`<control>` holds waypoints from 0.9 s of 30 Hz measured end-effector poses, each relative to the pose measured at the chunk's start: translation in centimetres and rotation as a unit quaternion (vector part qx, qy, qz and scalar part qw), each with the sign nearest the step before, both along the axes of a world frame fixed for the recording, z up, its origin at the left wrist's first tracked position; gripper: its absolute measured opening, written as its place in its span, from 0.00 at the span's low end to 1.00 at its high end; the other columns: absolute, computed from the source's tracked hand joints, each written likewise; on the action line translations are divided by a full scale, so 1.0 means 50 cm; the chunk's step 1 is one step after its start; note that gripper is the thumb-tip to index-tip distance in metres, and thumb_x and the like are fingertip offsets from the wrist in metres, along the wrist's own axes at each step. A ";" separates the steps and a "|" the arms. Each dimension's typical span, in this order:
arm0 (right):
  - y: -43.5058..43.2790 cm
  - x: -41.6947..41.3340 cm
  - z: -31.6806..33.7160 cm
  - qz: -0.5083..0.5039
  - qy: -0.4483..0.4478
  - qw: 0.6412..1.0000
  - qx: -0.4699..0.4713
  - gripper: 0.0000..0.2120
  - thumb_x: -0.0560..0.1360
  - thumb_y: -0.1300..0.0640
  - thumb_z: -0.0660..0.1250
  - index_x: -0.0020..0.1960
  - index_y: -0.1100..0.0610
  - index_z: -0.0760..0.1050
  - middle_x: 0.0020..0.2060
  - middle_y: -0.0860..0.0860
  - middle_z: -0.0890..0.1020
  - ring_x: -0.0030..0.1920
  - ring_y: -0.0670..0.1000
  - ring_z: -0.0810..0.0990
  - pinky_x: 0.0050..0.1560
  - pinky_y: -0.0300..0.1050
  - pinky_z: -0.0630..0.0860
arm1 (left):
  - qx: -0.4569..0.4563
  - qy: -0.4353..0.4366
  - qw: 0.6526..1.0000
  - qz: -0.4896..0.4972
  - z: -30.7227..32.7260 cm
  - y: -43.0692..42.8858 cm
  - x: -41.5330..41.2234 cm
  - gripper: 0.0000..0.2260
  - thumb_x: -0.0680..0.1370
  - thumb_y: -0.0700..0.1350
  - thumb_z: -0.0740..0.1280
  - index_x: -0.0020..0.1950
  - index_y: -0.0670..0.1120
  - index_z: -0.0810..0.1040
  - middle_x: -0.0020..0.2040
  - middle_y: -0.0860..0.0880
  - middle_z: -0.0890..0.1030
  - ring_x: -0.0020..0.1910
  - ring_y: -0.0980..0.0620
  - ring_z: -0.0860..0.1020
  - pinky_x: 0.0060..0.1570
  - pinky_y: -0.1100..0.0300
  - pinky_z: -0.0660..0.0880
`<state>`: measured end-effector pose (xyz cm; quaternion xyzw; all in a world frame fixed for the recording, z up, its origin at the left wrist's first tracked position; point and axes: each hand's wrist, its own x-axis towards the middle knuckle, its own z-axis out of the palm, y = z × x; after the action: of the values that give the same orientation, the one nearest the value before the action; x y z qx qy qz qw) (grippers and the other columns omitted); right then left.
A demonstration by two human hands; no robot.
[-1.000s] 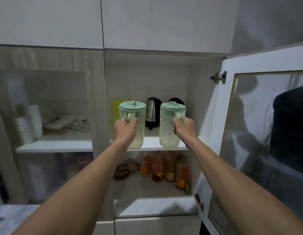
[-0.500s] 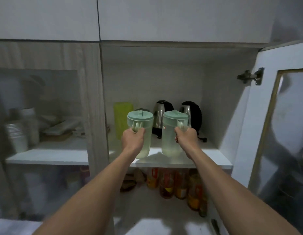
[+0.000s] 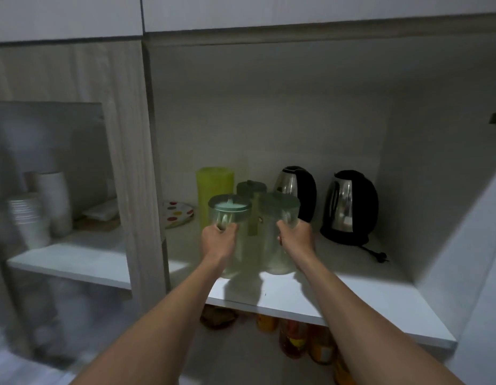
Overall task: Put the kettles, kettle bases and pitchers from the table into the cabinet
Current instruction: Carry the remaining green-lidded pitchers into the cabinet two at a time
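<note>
Two clear pitchers with pale green lids are inside the open cabinet, on or just above its white shelf (image 3: pixel 352 304). My left hand (image 3: pixel 217 240) grips the handle of the left pitcher (image 3: pixel 230 215). My right hand (image 3: pixel 297 236) grips the handle of the right pitcher (image 3: pixel 277 209). A third green-lidded pitcher (image 3: pixel 251 187) stands just behind them. Two steel-and-black kettles stand at the back on their bases, one in the middle (image 3: pixel 297 187) and one further right (image 3: pixel 351 207) with its cord and plug (image 3: pixel 380 255) trailing on the shelf.
A tall yellow-green container (image 3: pixel 213 184) stands at the back left, next to a dotted plate (image 3: pixel 176 213). Behind the glass door on the left are stacked white cups (image 3: pixel 33 215). Bottles (image 3: pixel 294 337) fill the shelf below. The open door's edge (image 3: pixel 480 273) is at right.
Both hands have carried the pitchers forward into the cabinet and down to the shelf. The view has moved closer, so the cabinet opening fills more of it.
</note>
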<state>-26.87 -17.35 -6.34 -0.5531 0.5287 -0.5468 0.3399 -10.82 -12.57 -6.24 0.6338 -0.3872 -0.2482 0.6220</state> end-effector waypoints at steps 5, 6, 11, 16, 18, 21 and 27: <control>-0.061 0.008 -0.041 0.013 -0.003 1.000 0.020 0.08 0.77 0.57 0.69 0.43 0.60 0.82 0.30 0.50 0.82 0.31 0.48 0.80 0.29 0.35 0.72 | 0.012 0.021 1.000 0.006 -0.031 -0.049 -0.002 0.09 0.78 0.44 0.68 0.42 0.40 0.81 0.30 0.46 0.77 0.29 0.49 0.73 0.32 0.59 0.70; -0.069 0.009 -0.045 0.015 -0.009 1.000 0.018 0.07 0.77 0.56 0.69 0.44 0.60 0.82 0.32 0.51 0.83 0.34 0.50 0.82 0.33 0.37 0.72 | 0.015 0.022 1.000 0.005 -0.034 -0.058 -0.002 0.10 0.78 0.45 0.68 0.41 0.40 0.81 0.30 0.46 0.76 0.29 0.49 0.73 0.32 0.59 0.70; -0.103 0.012 -0.050 0.020 -0.031 0.999 0.007 0.05 0.76 0.58 0.69 0.42 0.56 0.80 0.35 0.52 0.82 0.37 0.54 0.80 0.39 0.43 0.71 | 0.025 0.006 1.000 0.015 -0.036 -0.109 -0.008 0.13 0.78 0.48 0.68 0.38 0.41 0.79 0.30 0.46 0.77 0.32 0.45 0.76 0.36 0.57 0.72; -0.132 0.011 -0.050 0.009 -0.016 1.000 0.016 0.09 0.76 0.58 0.69 0.37 0.55 0.77 0.37 0.57 0.84 0.40 0.60 0.84 0.42 0.51 0.78 | 0.039 -0.018 0.999 0.015 -0.024 -0.141 -0.013 0.09 0.77 0.47 0.67 0.38 0.46 0.76 0.34 0.45 0.77 0.37 0.43 0.76 0.39 0.55 0.70; -0.136 0.015 -0.051 0.009 -0.004 1.000 0.018 0.10 0.76 0.57 0.70 0.36 0.56 0.77 0.37 0.57 0.85 0.41 0.61 0.85 0.45 0.55 0.80 | 0.048 -0.030 0.998 0.012 -0.023 -0.150 -0.008 0.10 0.77 0.47 0.67 0.38 0.45 0.75 0.33 0.44 0.76 0.35 0.43 0.75 0.36 0.55 0.68; -0.135 0.026 -0.066 0.011 -0.003 1.000 0.021 0.08 0.75 0.56 0.70 0.37 0.56 0.78 0.38 0.56 0.86 0.42 0.60 0.86 0.47 0.56 0.81 | 0.069 -0.055 0.996 0.011 -0.026 -0.146 0.001 0.11 0.77 0.49 0.66 0.39 0.44 0.76 0.34 0.43 0.77 0.36 0.41 0.75 0.35 0.54 0.68; -0.086 0.011 -0.022 0.008 0.045 0.998 0.037 0.11 0.75 0.51 0.72 0.50 0.58 0.83 0.43 0.53 0.86 0.47 0.55 0.86 0.42 0.41 0.72 | 0.091 -0.104 0.990 -0.001 -0.005 -0.126 0.011 0.11 0.76 0.53 0.69 0.49 0.46 0.78 0.43 0.45 0.80 0.42 0.43 0.77 0.40 0.56 0.71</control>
<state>-26.30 -21.67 -7.46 -0.5685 0.5584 -0.4990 0.3406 -10.25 -18.87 -6.49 0.7097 -0.4267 -0.2158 0.5174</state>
